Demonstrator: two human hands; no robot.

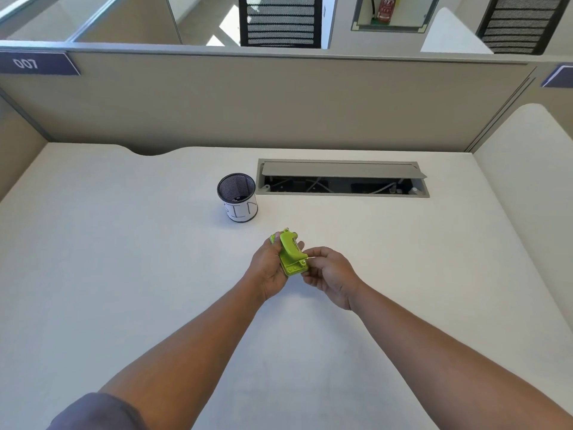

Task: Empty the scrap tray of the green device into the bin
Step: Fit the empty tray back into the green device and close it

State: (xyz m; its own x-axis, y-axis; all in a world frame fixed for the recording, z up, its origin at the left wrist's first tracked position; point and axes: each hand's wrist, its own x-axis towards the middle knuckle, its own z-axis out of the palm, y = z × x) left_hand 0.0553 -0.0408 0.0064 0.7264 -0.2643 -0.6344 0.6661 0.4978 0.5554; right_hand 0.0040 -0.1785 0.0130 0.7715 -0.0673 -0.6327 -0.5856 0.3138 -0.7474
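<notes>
The green device [290, 253], a small lime hole punch, is held above the white desk [124, 274] near its middle. My left hand [269, 268] wraps around its left side and underside. My right hand [330, 276] pinches its near right edge with thumb and fingertips. The scrap tray on its underside is hidden by my fingers. The bin [237, 197], a small black mesh cup with a white paper label, stands upright on the desk behind and to the left of the device, about a hand's length away.
An open cable hatch [342, 178] with wires inside is set into the desk to the right of the bin. Beige partition walls [263, 100] close off the back and both sides. Office chairs stand beyond the partition.
</notes>
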